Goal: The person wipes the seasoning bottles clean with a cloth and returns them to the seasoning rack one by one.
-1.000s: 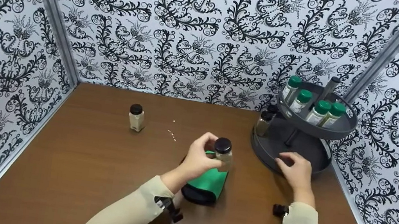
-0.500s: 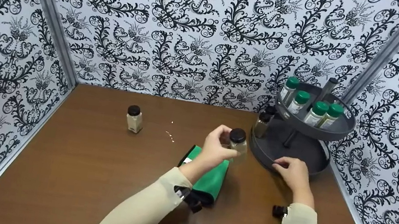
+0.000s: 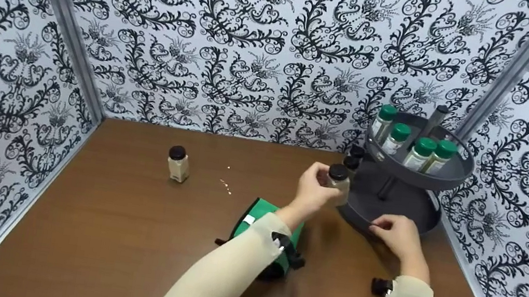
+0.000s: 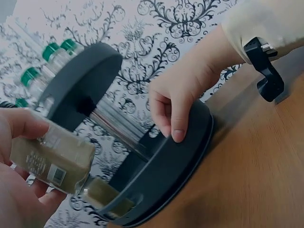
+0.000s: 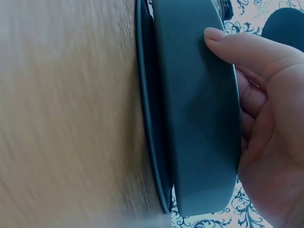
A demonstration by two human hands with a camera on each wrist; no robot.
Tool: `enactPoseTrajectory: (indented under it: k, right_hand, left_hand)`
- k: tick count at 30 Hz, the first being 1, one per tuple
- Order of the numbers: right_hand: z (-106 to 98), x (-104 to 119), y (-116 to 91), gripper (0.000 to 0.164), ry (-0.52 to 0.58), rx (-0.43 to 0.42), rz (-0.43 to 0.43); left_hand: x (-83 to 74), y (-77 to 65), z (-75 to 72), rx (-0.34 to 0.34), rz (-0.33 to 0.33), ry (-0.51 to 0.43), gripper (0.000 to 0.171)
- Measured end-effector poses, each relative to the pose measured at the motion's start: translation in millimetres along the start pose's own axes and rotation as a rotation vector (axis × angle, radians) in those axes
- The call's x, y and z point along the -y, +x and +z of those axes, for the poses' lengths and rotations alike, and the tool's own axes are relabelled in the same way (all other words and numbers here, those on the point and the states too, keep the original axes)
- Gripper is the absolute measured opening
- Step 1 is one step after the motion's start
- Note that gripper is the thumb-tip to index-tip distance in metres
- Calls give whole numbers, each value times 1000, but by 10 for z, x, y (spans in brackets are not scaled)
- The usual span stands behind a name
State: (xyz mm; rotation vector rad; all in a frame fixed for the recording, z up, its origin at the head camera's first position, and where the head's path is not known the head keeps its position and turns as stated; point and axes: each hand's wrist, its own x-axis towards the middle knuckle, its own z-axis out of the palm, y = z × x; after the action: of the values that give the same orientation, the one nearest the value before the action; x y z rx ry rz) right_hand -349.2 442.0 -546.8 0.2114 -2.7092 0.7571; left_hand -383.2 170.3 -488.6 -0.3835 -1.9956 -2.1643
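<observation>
A person's left hand [image 3: 316, 189] holds a black-capped bottle [image 3: 341, 185], its grip spread only as wide as the glass, thumb and fingers on opposite sides, while the right hand [image 3: 397, 235] takes a narrow grip on the wall of the lower tray [image 3: 405, 207] of a dark two-tier stand [image 3: 417, 177]. The held bottle sits cap up within the left grip, at the tray's left side; whether it touches the tray cannot be told. Seen from the head, green-capped bottles [image 3: 420, 153] fill part of the upper tier, and another black-capped bottle [image 3: 178, 167] stands well apart on the bench [image 3: 126, 232], beyond a green pouch [image 3: 263, 207]. Only the left wrist view reveals a barcode label [image 4: 56, 175] on the held bottle; the right wrist view shows the right thumb [image 5: 237, 45] flat against the tray's outer wall, fingers behind it.
</observation>
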Motion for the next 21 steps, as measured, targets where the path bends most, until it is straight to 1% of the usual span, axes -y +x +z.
enactPoseTrajectory:
  k: [2, 6, 9, 12, 15, 19, 21]
  right_hand:
    - [-34, -32, -28, 6, 0, 13, 9]
    - [-88, -67, -52, 3, 13, 33, 15]
    - [-59, -68, -41, 5, 17, 30, 27]
    - [-39, -80, -36, 7, 14, 17, 41]
    - [-66, -86, -25, 6, 7, 11, 42]
    - [-57, -75, -31, 5, 12, 16, 53]
    - [-38, -76, -39, 5, 16, 20, 64]
  left_hand:
    - [42, 32, 117, -19, -21, 1, 45]
    - [94, 96, 325, -50, -36, 23, 47]
    - [161, 153, 412, -58, -45, 61, 47]
    - [230, 227, 491, -67, -40, 99, 46]
    - [281, 306, 572, -92, -29, 149, 46]
    - [376, 352, 620, -123, -49, 215, 47]
    - [418, 360, 634, -125, -57, 230, 48]
